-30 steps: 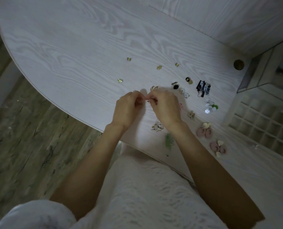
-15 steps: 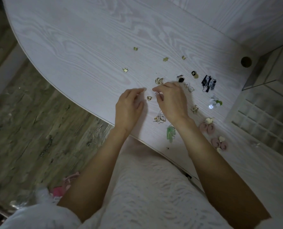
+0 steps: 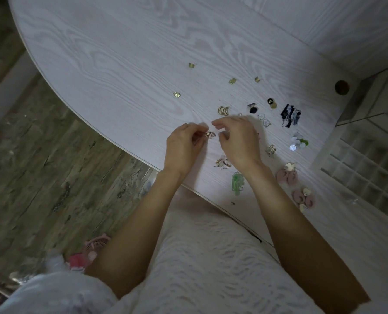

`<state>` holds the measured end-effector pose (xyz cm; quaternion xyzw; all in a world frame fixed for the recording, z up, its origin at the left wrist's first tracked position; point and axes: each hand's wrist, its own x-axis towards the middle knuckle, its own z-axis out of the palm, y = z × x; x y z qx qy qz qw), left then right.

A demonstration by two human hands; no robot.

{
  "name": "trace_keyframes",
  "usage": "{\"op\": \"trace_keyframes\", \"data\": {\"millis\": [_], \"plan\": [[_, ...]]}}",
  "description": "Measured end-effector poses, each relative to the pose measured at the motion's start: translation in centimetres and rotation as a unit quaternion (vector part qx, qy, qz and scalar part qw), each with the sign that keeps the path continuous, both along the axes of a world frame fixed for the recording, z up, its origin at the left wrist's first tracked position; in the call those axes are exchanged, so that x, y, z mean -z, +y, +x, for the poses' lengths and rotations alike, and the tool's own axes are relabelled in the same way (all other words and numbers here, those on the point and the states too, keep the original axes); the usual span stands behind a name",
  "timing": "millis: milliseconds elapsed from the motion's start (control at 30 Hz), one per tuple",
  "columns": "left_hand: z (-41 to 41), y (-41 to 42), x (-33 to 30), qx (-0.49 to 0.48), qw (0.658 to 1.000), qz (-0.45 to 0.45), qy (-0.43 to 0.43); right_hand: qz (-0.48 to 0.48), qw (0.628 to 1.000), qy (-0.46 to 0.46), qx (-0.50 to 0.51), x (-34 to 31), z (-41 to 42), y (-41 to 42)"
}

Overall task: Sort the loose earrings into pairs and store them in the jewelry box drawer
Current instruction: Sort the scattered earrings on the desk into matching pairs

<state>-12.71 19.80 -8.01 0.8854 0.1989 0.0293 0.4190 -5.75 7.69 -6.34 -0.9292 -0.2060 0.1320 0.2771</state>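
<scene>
Nearest to me, below the bench (image 3: 120,64) edge, I see a white textured garment across the lap and both bare forearms reaching up over it. At the edge itself lies a green earring (image 3: 237,183), with a small gold and pearl cluster (image 3: 222,163) just beyond it, beside my right wrist. To the right, two pairs of pink hoop earrings (image 3: 287,176) with pale heart tops sit near the bench edge, one pair just past the other.

My left hand (image 3: 183,148) has its fingers curled, pinching a small gold earring (image 3: 210,134) at the fingertips, low over the bench surface. My right hand (image 3: 239,141) hovers just beside it, fingers loosely curled; I cannot tell whether it holds anything.

Beyond the hands, a pair of gold hoops (image 3: 223,110) lies touching each other, and further right come a black stud (image 3: 253,109), a black and gold round pair (image 3: 271,103), a clear wire pair (image 3: 264,120), a black tasselled pair (image 3: 290,115) and a cluster of silvery discs (image 3: 298,141). Four small gold studs (image 3: 232,81) lie scattered well apart further out.

At the far right, the jewelry box drawer (image 3: 367,175) stands open, showing its grid of small compartments; I cannot make out any earrings inside.
</scene>
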Motion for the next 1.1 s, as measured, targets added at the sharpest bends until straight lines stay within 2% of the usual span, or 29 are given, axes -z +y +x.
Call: {"op": "trace_keyframes", "data": {"millis": [133, 233, 367, 533, 700, 867, 1100], "plan": [[-0.3, 2.1, -0.9, 0.033, 0.999, 0.019, -0.012, 0.033, 0.999, -0.014, -0.001, -0.9, 1.1, -0.8], [-0.1, 4.6, -1.3, -0.001, 0.997, 0.063, -0.045, 0.048, 0.998, -0.027, -0.03, -1.8, 2.7, -0.8], [2.5, 8.1, -0.3, -0.042, 0.994, 0.1, 0.0, 0.04, 0.995, -0.034, -0.084, -2.4, 5.7, 1.1], [4.9, 8.1, 0.6, -0.014, 0.997, 0.07, 0.016, 0.016, 0.991, -0.058, -0.123, -0.6, 9.6, 5.9], [5.2, 8.6, 0.4, -0.04, 0.999, 0.027, 0.008, 0.0, 0.993, -0.036, -0.109, 1.1, 11.7, 10.1], [5.6, 8.9, -0.4, -0.04, 0.999, -0.011, 0.023, -0.001, 0.996, -0.023, -0.086, 1.5, 11.2, 10.3], [5.6, 7.8, 0.4, 0.016, 0.998, 0.062, 0.022, -0.038, 0.99, -0.065, -0.123, 1.6, 7.8, 7.2]]}}
